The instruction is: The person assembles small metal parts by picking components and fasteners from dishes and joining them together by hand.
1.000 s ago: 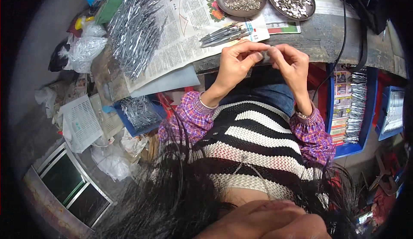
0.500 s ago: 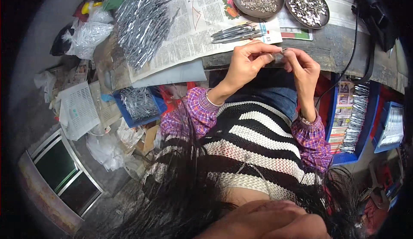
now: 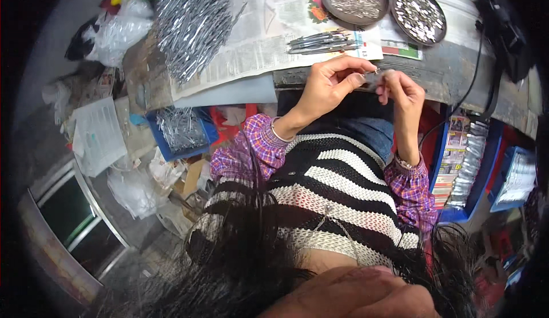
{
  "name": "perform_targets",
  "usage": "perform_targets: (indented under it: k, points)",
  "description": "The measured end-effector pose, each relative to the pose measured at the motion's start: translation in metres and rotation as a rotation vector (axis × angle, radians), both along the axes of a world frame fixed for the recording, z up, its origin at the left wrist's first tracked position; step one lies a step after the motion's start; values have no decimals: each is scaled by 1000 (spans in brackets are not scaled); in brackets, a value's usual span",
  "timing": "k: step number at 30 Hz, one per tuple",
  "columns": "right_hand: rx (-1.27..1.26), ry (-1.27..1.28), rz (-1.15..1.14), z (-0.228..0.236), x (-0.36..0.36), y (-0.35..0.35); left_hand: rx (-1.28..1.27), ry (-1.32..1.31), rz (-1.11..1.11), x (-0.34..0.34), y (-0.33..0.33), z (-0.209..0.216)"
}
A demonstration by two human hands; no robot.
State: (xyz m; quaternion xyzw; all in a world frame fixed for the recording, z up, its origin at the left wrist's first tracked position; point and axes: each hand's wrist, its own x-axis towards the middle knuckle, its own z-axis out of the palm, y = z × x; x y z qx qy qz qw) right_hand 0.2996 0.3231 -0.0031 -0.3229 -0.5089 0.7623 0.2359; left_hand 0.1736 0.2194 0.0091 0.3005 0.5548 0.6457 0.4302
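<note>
My left hand (image 3: 331, 86) is at the table's near edge, thumb and forefinger pinched on a small shiny metal piece (image 3: 376, 71) whose exact kind is too small to tell. Just to its right, my right hand (image 3: 405, 92) has its fingers curled together, the tips blurred; what they hold, if anything, does not show. Beyond the hands, several slim metal pieces (image 3: 323, 42) lie in a row on newspaper (image 3: 257, 46). Past them are a round dark dish (image 3: 330, 6) of small metal bits and a second dark dish (image 3: 393, 14) of flat shiny pieces.
A large heap of slim metal pieces (image 3: 197, 20) covers the left of the newspaper. Below the table are a blue bin (image 3: 166, 149) of metal pieces at left and a blue tray (image 3: 477, 195) at right. A black cable (image 3: 470, 83) hangs over the right edge.
My right fingertips have drawn a little apart from the left ones, which keep their pinch. The whole view has shifted slightly, with the dishes now further right and lower.
</note>
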Motion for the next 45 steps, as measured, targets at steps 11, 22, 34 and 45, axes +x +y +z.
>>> perform_targets:
  k: [11, 22, 34, 45]
  points:
    - [143, -98, 19, -16, 10, -2, -286, 1092, 583, -95, -162, -18]
    - [214, -158, 20, -31, 8, 0, -283, 1387, 545, -101, -174, -31]
    - [165, -105, 9, -28, 10, -2, -211, 170, 412, -62, -112, 1]
    - [558, -147, 97, 1, -11, -15, -85, -292, 11, -45, -52, 6]
